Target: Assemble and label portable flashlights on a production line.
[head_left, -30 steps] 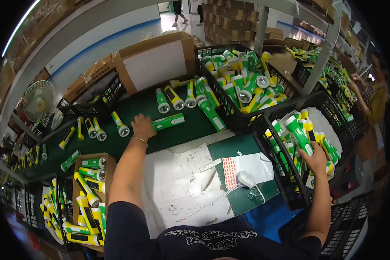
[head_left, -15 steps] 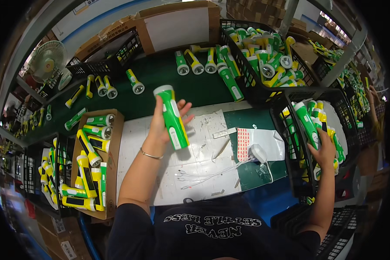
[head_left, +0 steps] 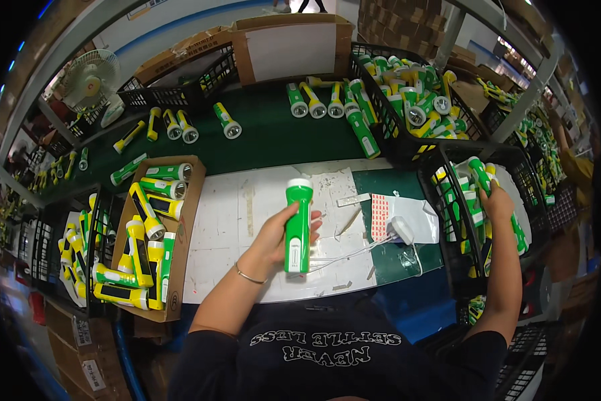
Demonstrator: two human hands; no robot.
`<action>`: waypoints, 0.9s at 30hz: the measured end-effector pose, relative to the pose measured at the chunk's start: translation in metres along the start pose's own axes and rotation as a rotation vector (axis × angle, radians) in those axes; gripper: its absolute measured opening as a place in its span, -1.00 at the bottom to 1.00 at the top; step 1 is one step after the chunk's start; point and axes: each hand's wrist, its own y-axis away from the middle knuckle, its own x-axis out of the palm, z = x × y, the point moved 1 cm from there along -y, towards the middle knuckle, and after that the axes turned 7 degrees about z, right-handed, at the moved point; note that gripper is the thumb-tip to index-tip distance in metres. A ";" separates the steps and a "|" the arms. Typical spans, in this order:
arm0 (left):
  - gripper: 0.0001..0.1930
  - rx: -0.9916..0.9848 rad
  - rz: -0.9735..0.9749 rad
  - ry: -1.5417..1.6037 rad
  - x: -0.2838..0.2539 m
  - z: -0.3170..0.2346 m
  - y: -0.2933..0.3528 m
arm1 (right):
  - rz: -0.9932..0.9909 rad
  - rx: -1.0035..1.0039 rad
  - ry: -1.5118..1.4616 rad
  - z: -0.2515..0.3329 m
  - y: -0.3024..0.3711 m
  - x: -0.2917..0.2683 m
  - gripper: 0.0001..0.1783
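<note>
Green flashlight (head_left: 298,230), drawn closer, could slip from the left hand (head_left: 272,239)'s loose, half-curled hold; right hand (head_left: 498,204) grips another flashlight (head_left: 477,171).

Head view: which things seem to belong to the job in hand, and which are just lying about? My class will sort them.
Seem to belong:
white-headed green flashlight, in the left hand
second flashlight, at the right hand

Apparently just lying about:
white adapter with cables
sheet of red stickers
fan, in the background
</note>
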 end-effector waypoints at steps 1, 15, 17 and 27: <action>-0.59 -0.016 0.003 -0.045 -0.008 0.004 0.002 | -0.088 -0.029 -0.065 0.004 0.004 -0.010 -0.38; -0.66 0.113 -0.047 0.038 -0.011 0.013 -0.009 | 0.332 -1.107 -0.839 0.215 0.172 -0.089 -0.79; -0.65 0.079 -0.022 -0.014 -0.006 0.011 -0.004 | 0.246 -1.146 -0.905 0.232 0.187 -0.080 -0.81; -0.49 0.109 0.137 -0.017 0.002 0.031 0.003 | 1.595 -0.554 -1.759 0.281 0.257 -0.003 -0.64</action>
